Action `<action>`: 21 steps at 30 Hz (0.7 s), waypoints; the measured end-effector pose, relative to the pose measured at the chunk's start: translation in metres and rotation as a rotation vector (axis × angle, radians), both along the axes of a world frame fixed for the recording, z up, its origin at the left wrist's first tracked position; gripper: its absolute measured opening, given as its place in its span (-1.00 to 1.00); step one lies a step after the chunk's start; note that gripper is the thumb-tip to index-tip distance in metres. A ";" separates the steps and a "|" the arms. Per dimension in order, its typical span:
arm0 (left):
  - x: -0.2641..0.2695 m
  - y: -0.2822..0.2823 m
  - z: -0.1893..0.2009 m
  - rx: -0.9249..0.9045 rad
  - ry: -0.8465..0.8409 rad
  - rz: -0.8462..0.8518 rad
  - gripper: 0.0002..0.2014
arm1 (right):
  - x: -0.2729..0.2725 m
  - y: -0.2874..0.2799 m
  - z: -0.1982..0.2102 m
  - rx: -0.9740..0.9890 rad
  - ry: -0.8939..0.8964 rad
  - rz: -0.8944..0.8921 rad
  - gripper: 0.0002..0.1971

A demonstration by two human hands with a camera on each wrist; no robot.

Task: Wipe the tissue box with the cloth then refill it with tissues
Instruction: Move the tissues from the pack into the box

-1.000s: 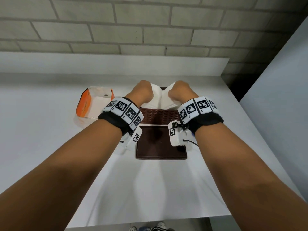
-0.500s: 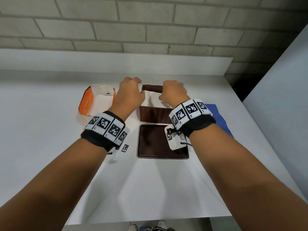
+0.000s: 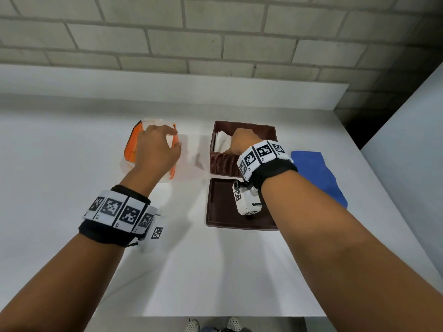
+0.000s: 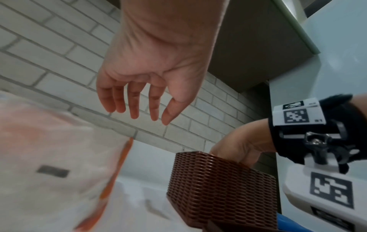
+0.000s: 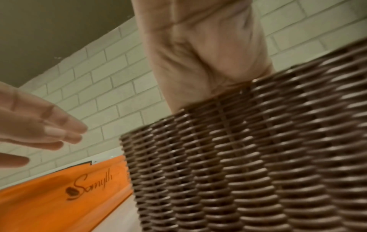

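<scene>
Table (image 3: 72, 164): one, white, carries everything.
Lid (image 3: 223, 207): one, brown, flat on table just in front of box; likely set off so box stays open for refill.
Cloth (image 3: 316, 173): one, blue, right of box, untouched; wiping judged done.
Tissue box (image 3: 225, 161): one, brown woven, open, white tissues (image 3: 221, 141) inside.
Tissue packet (image 3: 131, 144): one, orange-and-clear, left of box.
Right hand (image 3: 242, 142): reaches inside box onto tissues; fingers hidden, grip cannot tell.
Left hand (image 3: 155, 149): over packet, fingers loose, holds nothing.

bare forearms, black wristbands (image 3: 112, 232) with white black-patterned marker tiles (image 3: 262, 152).
</scene>
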State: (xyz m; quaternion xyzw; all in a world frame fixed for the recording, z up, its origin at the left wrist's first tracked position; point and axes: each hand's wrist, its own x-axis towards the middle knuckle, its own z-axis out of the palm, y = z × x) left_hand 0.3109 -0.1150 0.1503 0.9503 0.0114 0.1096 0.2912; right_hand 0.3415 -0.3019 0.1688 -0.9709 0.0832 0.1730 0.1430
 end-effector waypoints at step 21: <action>0.000 0.066 -0.014 -0.297 0.161 0.280 -0.48 | 0.000 0.108 0.044 -0.160 -0.184 0.219 -0.53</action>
